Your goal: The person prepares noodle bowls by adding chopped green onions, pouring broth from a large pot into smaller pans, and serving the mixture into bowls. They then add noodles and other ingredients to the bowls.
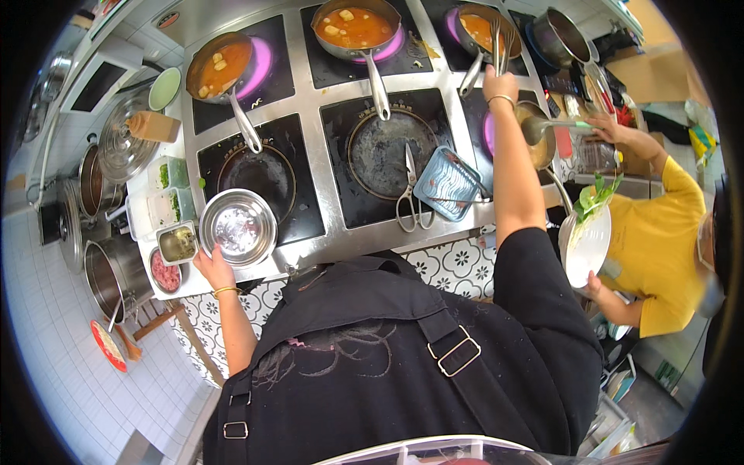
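Observation:
My left hand (214, 267) grips the near rim of a steel bowl (238, 227) at the hob's front left edge; a little liquid seems to lie in it. Reaching forward, my right hand (501, 87) is closed around metal tongs (503, 43) over the far right pan (478, 32) of orange-red soup. Two more pans, the left one (218, 67) and the middle one (353, 26), hold similar soup with pale chunks. Kitchen scissors (411, 195) lie on the near middle burner beside a blue tray (447, 183) with reddish smears.
A co-worker in a yellow shirt (657, 244) at right holds a ladle (552, 125) over another pan and a white bowl (587, 244) with greens. Left stand a tub of minced meat (165, 273), herb containers (174, 174), a sauce bottle (154, 127) and a deep pot (107, 279).

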`<action>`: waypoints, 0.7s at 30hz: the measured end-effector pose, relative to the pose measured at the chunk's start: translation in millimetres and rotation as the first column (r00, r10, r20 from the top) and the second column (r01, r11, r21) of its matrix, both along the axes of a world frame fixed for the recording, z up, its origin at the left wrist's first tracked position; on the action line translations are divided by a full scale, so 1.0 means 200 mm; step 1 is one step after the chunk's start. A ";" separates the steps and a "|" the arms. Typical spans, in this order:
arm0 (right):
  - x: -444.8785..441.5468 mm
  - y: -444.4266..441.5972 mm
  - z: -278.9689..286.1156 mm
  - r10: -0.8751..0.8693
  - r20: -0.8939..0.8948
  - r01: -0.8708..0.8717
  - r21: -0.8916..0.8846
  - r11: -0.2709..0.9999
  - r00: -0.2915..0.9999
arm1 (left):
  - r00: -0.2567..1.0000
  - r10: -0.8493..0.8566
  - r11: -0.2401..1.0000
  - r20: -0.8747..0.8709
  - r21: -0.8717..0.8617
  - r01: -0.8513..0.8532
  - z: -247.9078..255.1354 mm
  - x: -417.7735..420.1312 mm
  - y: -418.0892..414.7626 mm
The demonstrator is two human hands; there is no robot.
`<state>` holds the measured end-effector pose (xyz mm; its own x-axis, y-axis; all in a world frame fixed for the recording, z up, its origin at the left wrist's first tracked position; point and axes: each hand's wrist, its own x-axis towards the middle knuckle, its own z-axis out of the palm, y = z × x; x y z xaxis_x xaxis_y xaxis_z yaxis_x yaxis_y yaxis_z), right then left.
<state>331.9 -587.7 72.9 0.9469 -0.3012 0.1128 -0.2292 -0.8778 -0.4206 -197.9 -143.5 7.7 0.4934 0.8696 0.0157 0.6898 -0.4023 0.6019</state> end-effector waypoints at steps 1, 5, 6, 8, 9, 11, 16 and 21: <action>-0.14 0.10 0.02 0.035 0.127 -0.041 0.045 0.998 0.991 | 0.998 0.022 0.994 -0.062 0.108 -0.015 -0.03 -0.04 0.02; -1.11 0.32 0.03 0.551 0.320 -0.637 0.384 0.669 0.771 | 0.967 0.040 0.994 0.250 -0.106 -0.014 -0.30 -0.10 0.15; -1.35 0.33 -0.07 0.663 0.253 -0.709 0.272 0.650 0.705 | 0.984 0.065 0.955 0.164 -0.296 -0.013 -0.25 -0.02 0.14; -1.72 0.39 -0.10 0.708 -0.122 -0.627 0.376 0.682 0.696 | 0.998 0.052 0.782 -0.042 -0.620 -0.067 0.00 0.14 0.01; -1.83 0.44 -0.16 0.713 -0.159 -0.611 0.411 0.677 0.683 | 0.998 0.055 0.736 0.026 -0.676 -0.023 -0.14 0.06 0.10; -1.91 0.54 -0.32 0.601 -0.160 -0.528 0.337 0.779 0.783 | 0.991 0.112 0.636 0.072 -0.772 -0.015 -0.15 0.06 0.12; -1.96 0.72 -0.20 0.474 -0.042 -0.465 0.145 0.874 0.879 | 0.913 -0.332 0.571 0.238 -0.719 0.396 0.02 0.13 0.22; -2.29 0.69 0.31 0.641 -0.272 -0.088 0.878 0.471 0.717 | 0.565 -0.706 0.250 0.427 -0.596 0.763 0.25 0.35 -0.09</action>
<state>-126.4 -449.0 134.7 0.7839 0.3971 -0.4774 -0.3775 -0.3056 -0.8741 -128.3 -160.6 57.4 0.9473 -0.1203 -0.2968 0.2717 -0.1885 0.9437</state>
